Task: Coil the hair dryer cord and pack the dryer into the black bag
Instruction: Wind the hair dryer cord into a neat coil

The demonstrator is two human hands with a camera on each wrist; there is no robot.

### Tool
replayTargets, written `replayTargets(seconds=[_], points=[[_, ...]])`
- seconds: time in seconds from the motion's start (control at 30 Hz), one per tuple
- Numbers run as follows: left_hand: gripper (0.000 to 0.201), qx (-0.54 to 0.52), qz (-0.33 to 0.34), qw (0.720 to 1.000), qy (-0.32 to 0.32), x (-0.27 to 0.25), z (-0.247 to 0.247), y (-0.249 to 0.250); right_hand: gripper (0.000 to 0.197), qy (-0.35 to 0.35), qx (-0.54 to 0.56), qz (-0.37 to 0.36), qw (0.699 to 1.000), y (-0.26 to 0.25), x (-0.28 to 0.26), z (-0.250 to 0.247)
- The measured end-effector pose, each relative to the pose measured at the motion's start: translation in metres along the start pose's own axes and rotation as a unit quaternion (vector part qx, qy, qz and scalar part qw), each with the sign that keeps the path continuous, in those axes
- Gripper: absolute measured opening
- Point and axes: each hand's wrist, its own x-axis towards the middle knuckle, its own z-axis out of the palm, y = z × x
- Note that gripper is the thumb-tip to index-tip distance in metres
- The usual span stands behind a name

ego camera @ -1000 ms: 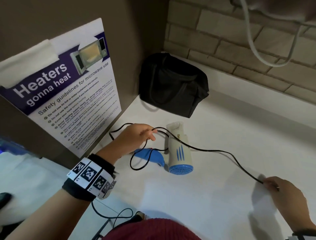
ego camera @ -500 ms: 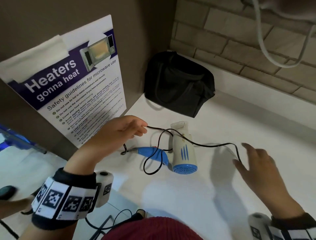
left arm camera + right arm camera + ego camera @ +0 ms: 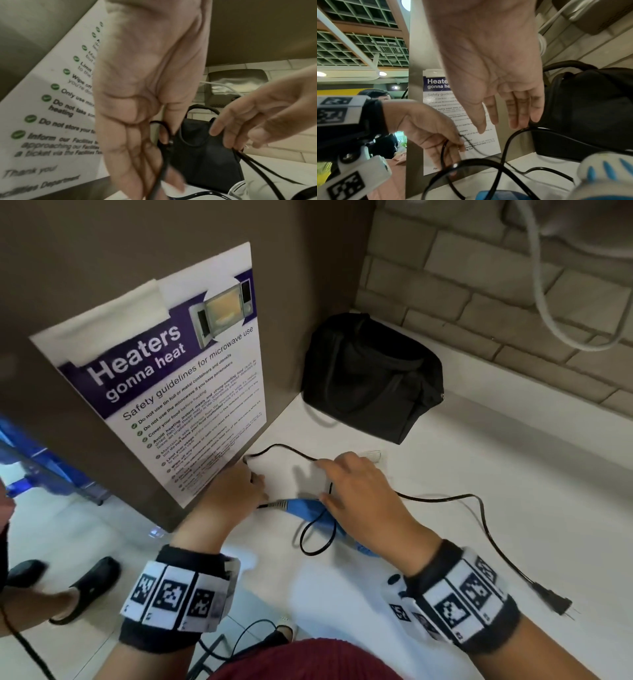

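Over dryer (image 3: 294,506), R hand (image 3: 359,491) flat, L hand (image 3: 236,491) pinching cord (image 3: 445,498).

A white counter (image 3: 479,474) carried 1 black bag (image 3: 373,378) in the back corner, a blue-and-white hair dryer (image 3: 606,174), and its loose black cord (image 3: 479,508) ending in a plug (image 3: 551,599).

Matt black cloth bag (image 3: 373,378), glossy black cord (image 3: 442,498), smooth white counter (image 3: 513,481), glossy paper poster (image 3: 164,378).
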Motion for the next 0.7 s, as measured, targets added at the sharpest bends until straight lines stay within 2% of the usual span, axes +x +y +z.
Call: replayTargets(seconds=[0.13,0.27,0.37,0.47,0.53,0.7], points=[[0.017,-0.098,0.04,0.994,0.017,0.0,-0.001,0.006,0.058,0.027,0.03,-0.028,0.999,-0.005,0.007,-0.003],[0.02,-0.089,0.16,0.982,0.041,-0.02,-0.021,0.035,0.059,0.127,0.067,-0.079,0.986,-0.014,0.012,-0.023],[0.023,-0.113,0.248,0.961,0.041,-0.037,-0.035,0.062,0.046,0.2,0.067,-0.104,0.972,-0.017,0.013,-0.044],[0.024,-0.151,0.303,0.94,0.034,-0.046,-0.045,0.082,0.03,0.278,0.037,-0.085,0.956,-0.015,0.009,-0.072],[0.025,-0.173,0.334,0.926,0.016,-0.051,-0.049,0.093,0.026,0.331,0.044,-0.086,0.939,-0.011,0.003,-0.09],[0.028,-0.267,0.373,0.888,-0.038,-0.05,-0.042,0.11,0.019,0.368,0.16,-0.073,0.913,-0.002,-0.02,-0.126]])
